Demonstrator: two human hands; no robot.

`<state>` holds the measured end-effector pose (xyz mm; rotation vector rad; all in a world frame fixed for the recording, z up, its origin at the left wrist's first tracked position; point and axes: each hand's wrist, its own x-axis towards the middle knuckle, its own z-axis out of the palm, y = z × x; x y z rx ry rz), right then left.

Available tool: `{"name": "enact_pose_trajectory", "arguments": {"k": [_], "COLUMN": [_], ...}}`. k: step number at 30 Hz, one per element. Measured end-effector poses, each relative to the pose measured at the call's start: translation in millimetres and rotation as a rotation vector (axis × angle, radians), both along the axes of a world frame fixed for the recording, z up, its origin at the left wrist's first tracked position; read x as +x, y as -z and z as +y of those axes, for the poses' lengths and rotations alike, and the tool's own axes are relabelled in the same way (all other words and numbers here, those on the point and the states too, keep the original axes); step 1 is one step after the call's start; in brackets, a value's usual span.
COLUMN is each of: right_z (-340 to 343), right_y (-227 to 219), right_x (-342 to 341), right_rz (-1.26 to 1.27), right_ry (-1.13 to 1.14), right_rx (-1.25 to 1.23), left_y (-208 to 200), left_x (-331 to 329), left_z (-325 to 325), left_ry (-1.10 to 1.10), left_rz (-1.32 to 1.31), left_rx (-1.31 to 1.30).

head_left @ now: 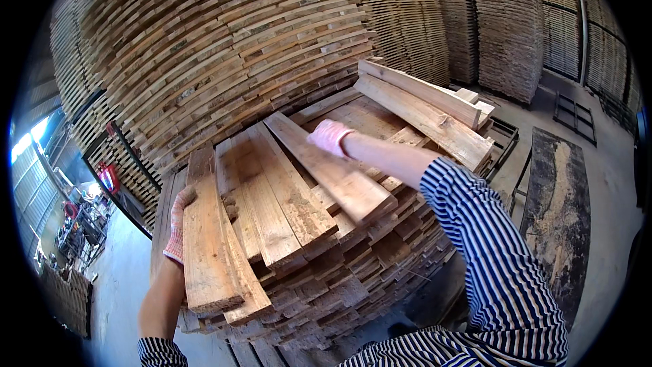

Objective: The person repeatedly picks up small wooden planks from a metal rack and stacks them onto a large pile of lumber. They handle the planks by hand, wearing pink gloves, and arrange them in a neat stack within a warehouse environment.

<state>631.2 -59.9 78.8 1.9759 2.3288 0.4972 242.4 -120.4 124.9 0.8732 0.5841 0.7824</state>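
So in the head view, the gloved left hand is hugging the left edge of a long board lying near the pile's left side; its fingers are mostly hiding, so I can't tell if it's actually clamped. The gloved right hand is gripping the right edge of a slanting board, which is blurring a bit near its close end. Both boards are sitting atop the low lumber pile, with other planks lying between them. A tall lumber stack is looming right behind.
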Motion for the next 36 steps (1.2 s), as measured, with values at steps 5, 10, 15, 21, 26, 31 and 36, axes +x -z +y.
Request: {"name": "enact_pose_trajectory", "arguments": {"k": [5,10,15,21,26,31,36], "right_z": [-12,-41,-94,-111,-83,13,-5], "right_y": [-8,-29,-50,-71,-80,-17,-45], "right_x": [-32,25,102,121,45,22,60], "right_rz": [0.113,0.424,0.061,0.277,0.357,0.445,0.394], "right_ry": [0.202,0.309,0.724,0.802,0.444,0.177,0.252], "right_rx": [-0.035,0.401,0.18,0.226,0.054,0.067,0.042], "left_y": [-7,7,9,7,-2,11,3], "left_x": [8,-8,-21,-9,-12,5,-18], "left_z": [-9,10,12,13,-2,26,9], "left_ry": [-0.031,-0.004,0.076,0.06,0.003,0.135,0.075], "left_rz": [0.03,-0.007,-0.152,-0.118,-0.037,-0.15,-0.134], "left_rx": [0.017,0.014,-0.15,-0.117,-0.09,-0.157,-0.166]}}
